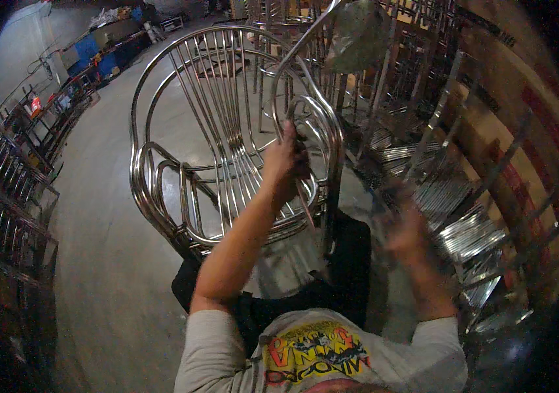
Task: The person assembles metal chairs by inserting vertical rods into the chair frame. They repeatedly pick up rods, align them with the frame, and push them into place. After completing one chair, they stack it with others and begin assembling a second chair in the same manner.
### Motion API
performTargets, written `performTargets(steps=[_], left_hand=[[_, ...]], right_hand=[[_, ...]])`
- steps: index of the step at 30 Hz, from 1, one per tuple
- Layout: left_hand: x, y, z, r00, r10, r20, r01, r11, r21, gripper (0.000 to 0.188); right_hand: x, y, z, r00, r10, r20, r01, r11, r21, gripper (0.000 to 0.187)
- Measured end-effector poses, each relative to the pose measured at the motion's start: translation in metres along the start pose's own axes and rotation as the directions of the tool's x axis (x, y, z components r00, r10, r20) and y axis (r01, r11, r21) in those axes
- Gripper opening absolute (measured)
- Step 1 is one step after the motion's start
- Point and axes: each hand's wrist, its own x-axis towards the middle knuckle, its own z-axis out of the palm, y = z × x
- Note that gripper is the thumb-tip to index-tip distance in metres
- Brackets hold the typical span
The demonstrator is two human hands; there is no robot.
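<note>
In front of my legs stands a chair frame (pixel 234 150) of shiny metal tubing, with a rounded back, a fan of thin rods and looped arms. My left hand (pixel 286 160) is closed around a bent metal tube (pixel 278 85), over the chair's right arm. The tube curves up toward the top edge of the view. Below the fist a thin, straight piece (pixel 306 206) sticks out; whether it belongs to the tube cannot be made out. My right hand (pixel 407 226) is off to the right, apart from the chair, its fingers smeared by motion.
Bundles of shiny metal pieces (pixel 469 232) lie at the right, beside brown cardboard (pixel 489 137). Metal frames (pixel 417 39) stand stacked at the back right. More frames (pixel 11 216) line the left. A cluttered bench (pixel 109 59) runs along the far left wall.
</note>
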Motion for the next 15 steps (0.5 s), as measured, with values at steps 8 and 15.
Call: performTargets(steps=[8, 15], left_hand=[[0.088, -0.122, -0.121, 0.979, 0.027, -0.200, -0.017, 0.999, 0.050, 0.043], [0.120, -0.086, -0.174, 0.920, 0.392, -0.015, 0.022, -0.012, 1.000, 0.088]], right_hand=[[0.038, 0.110, 0.030, 0.839, 0.534, 0.107, -0.495, 0.829, -0.259, 0.050], [0.102, 0.103, 0.009, 0.840, 0.543, -0.016, -0.444, 0.669, -0.596, 0.044]])
